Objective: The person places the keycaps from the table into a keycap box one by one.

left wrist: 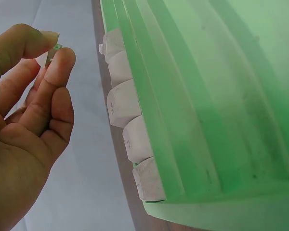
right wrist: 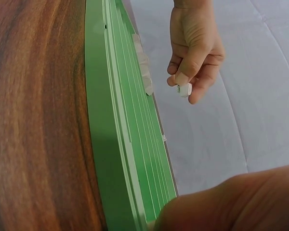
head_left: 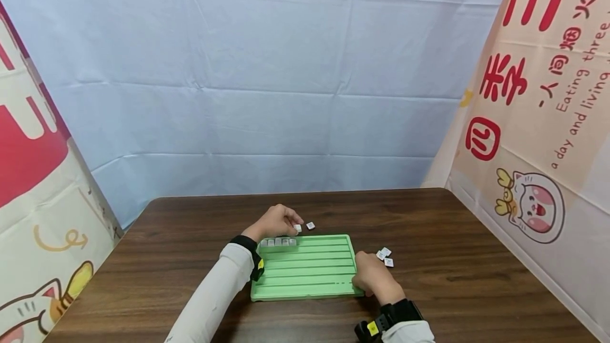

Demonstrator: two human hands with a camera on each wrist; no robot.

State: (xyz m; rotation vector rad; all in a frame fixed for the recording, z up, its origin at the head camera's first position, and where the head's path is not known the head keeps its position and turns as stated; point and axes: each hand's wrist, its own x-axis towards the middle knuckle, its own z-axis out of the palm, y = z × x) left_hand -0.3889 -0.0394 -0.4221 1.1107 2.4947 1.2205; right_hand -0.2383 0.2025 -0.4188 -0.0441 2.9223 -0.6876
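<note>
My left hand point(head_left: 276, 222) is over the far left edge of a green ridged tray point(head_left: 310, 274). Thumb and fingertips pinch a small white keycap point(right wrist: 185, 90), held off the tray in both wrist views. Several pale keycaps point(left wrist: 126, 103) sit side by side in the tray's far groove, starting at its left end. The tray's near right corner is gripped by my right hand point(head_left: 375, 275), its fingers bent at the rim. In the right wrist view only part of that hand point(right wrist: 231, 204) shows, and its fingertips are hidden.
One loose white keycap point(head_left: 311, 225) lies on the brown wooden table point(head_left: 190, 258) just beyond the tray. A few more keycaps point(head_left: 388, 262) lie right of the tray, beside my right hand. A pale blue cloth point(head_left: 267, 94) hangs behind the table, with printed cloths point(head_left: 529, 136) at the sides.
</note>
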